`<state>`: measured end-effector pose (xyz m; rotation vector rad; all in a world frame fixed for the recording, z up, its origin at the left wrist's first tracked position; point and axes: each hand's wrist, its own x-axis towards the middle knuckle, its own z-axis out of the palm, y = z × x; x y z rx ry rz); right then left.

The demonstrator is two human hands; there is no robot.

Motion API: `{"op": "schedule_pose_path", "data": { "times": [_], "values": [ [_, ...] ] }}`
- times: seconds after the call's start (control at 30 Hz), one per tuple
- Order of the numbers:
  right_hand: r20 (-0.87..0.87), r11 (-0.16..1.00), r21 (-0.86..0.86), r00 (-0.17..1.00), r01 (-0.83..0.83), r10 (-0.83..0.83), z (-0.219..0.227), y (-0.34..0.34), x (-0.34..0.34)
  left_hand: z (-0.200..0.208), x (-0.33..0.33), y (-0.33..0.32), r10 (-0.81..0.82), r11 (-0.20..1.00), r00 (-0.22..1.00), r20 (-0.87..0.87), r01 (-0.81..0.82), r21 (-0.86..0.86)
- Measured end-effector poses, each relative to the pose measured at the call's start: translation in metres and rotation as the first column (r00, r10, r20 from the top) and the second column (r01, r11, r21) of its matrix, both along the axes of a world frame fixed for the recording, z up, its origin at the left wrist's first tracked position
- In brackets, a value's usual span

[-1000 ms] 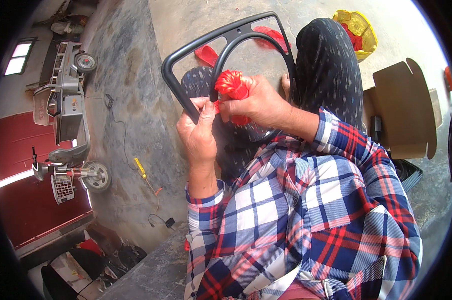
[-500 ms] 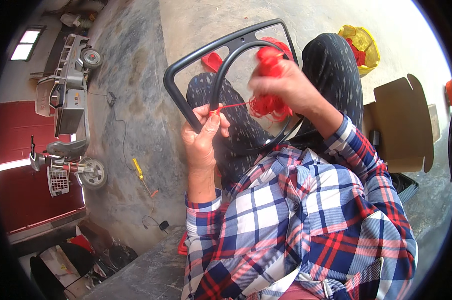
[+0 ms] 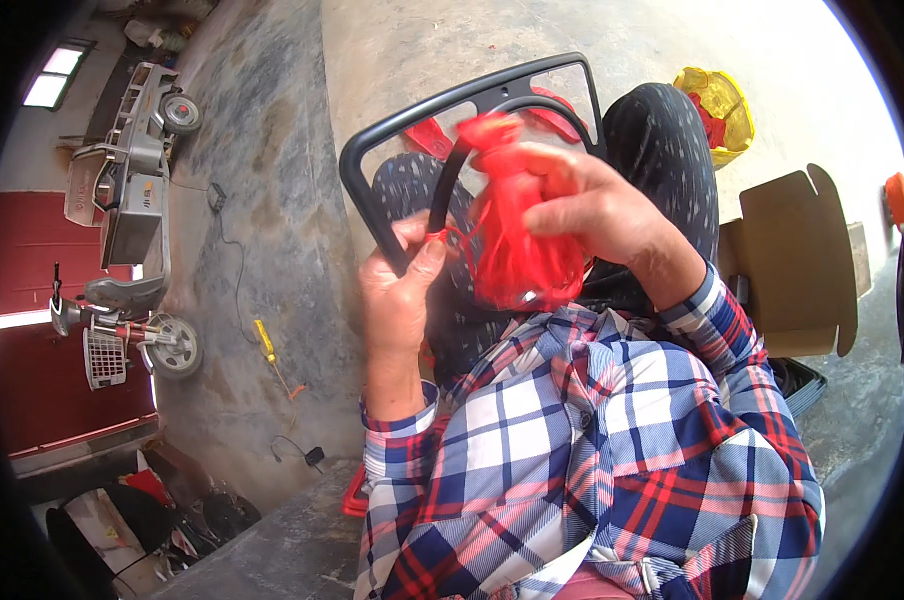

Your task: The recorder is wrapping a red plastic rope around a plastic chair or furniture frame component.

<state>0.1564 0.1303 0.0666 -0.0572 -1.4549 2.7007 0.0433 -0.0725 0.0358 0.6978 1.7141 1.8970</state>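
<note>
A black tubular frame (image 3: 412, 118), roughly rectangular with a curved inner bar, rests over my lap and bent legs. My left hand (image 3: 397, 290) is closed round the near-left part of the inner bar, thumb pressed where red cord is wound on it. From there a red strand runs toward a loose bundle of red cord (image 3: 522, 235). My right hand (image 3: 607, 210) grips that bundle by its upper side, in front of the inner bar, and the bundle hides part of the frame. The bundle is slightly blurred.
Red shoes (image 3: 427, 138) show beyond the frame. To the right are a yellow container (image 3: 742, 105) with red material inside and an open cardboard box (image 3: 797, 265). Left on the concrete floor lie a yellow-handled tool (image 3: 264, 340) and a black cable adapter (image 3: 217, 197); a grey three-wheeler (image 3: 137, 230) stands beyond.
My right hand has carried the red bundle left and nearer, across the inner bar, and the bundle now hangs longer. The frame has tilted slightly; my left hand keeps its grip.
</note>
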Motion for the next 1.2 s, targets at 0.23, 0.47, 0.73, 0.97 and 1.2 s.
{"op": "schedule_pose_path", "data": {
  "times": [0.23, 0.47, 0.73, 0.97, 1.2],
  "values": [
    [-0.04, 0.761, 0.621, 0.978, 0.186, -0.206, 0.018, -0.004, -0.025, 0.025, 0.024, 0.024, 0.037, 0.995, 0.856, -0.515, -0.077, -0.057],
    [-0.055, 0.953, -0.302, 0.998, -0.004, -0.014, -0.038, -0.001, -0.016, 0.015, 0.014, 0.018, -0.075, 0.979, 0.955, -0.288, 0.125, 0.158],
    [0.079, 0.823, -0.569, 0.995, -0.006, 0.062, -0.011, -0.017, -0.031, 0.015, 0.023, 0.012, -0.195, 0.966, 0.965, -0.176, 0.22, 0.133],
    [0.19, 0.922, -0.148, 0.925, 0.358, -0.329, -0.075, 0.015, -0.008, 0.004, 0.004, 0.007, 0.0, 0.996, 0.882, -0.471, 0.04, 0.075],
    [-0.022, 0.919, -0.353, 0.98, 0.176, -0.196, -0.005, 0.014, 0.046, -0.003, -0.005, -0.005, 0.0, 0.989, 0.989, 0.151, -0.022, 0.143]
  ]
}}
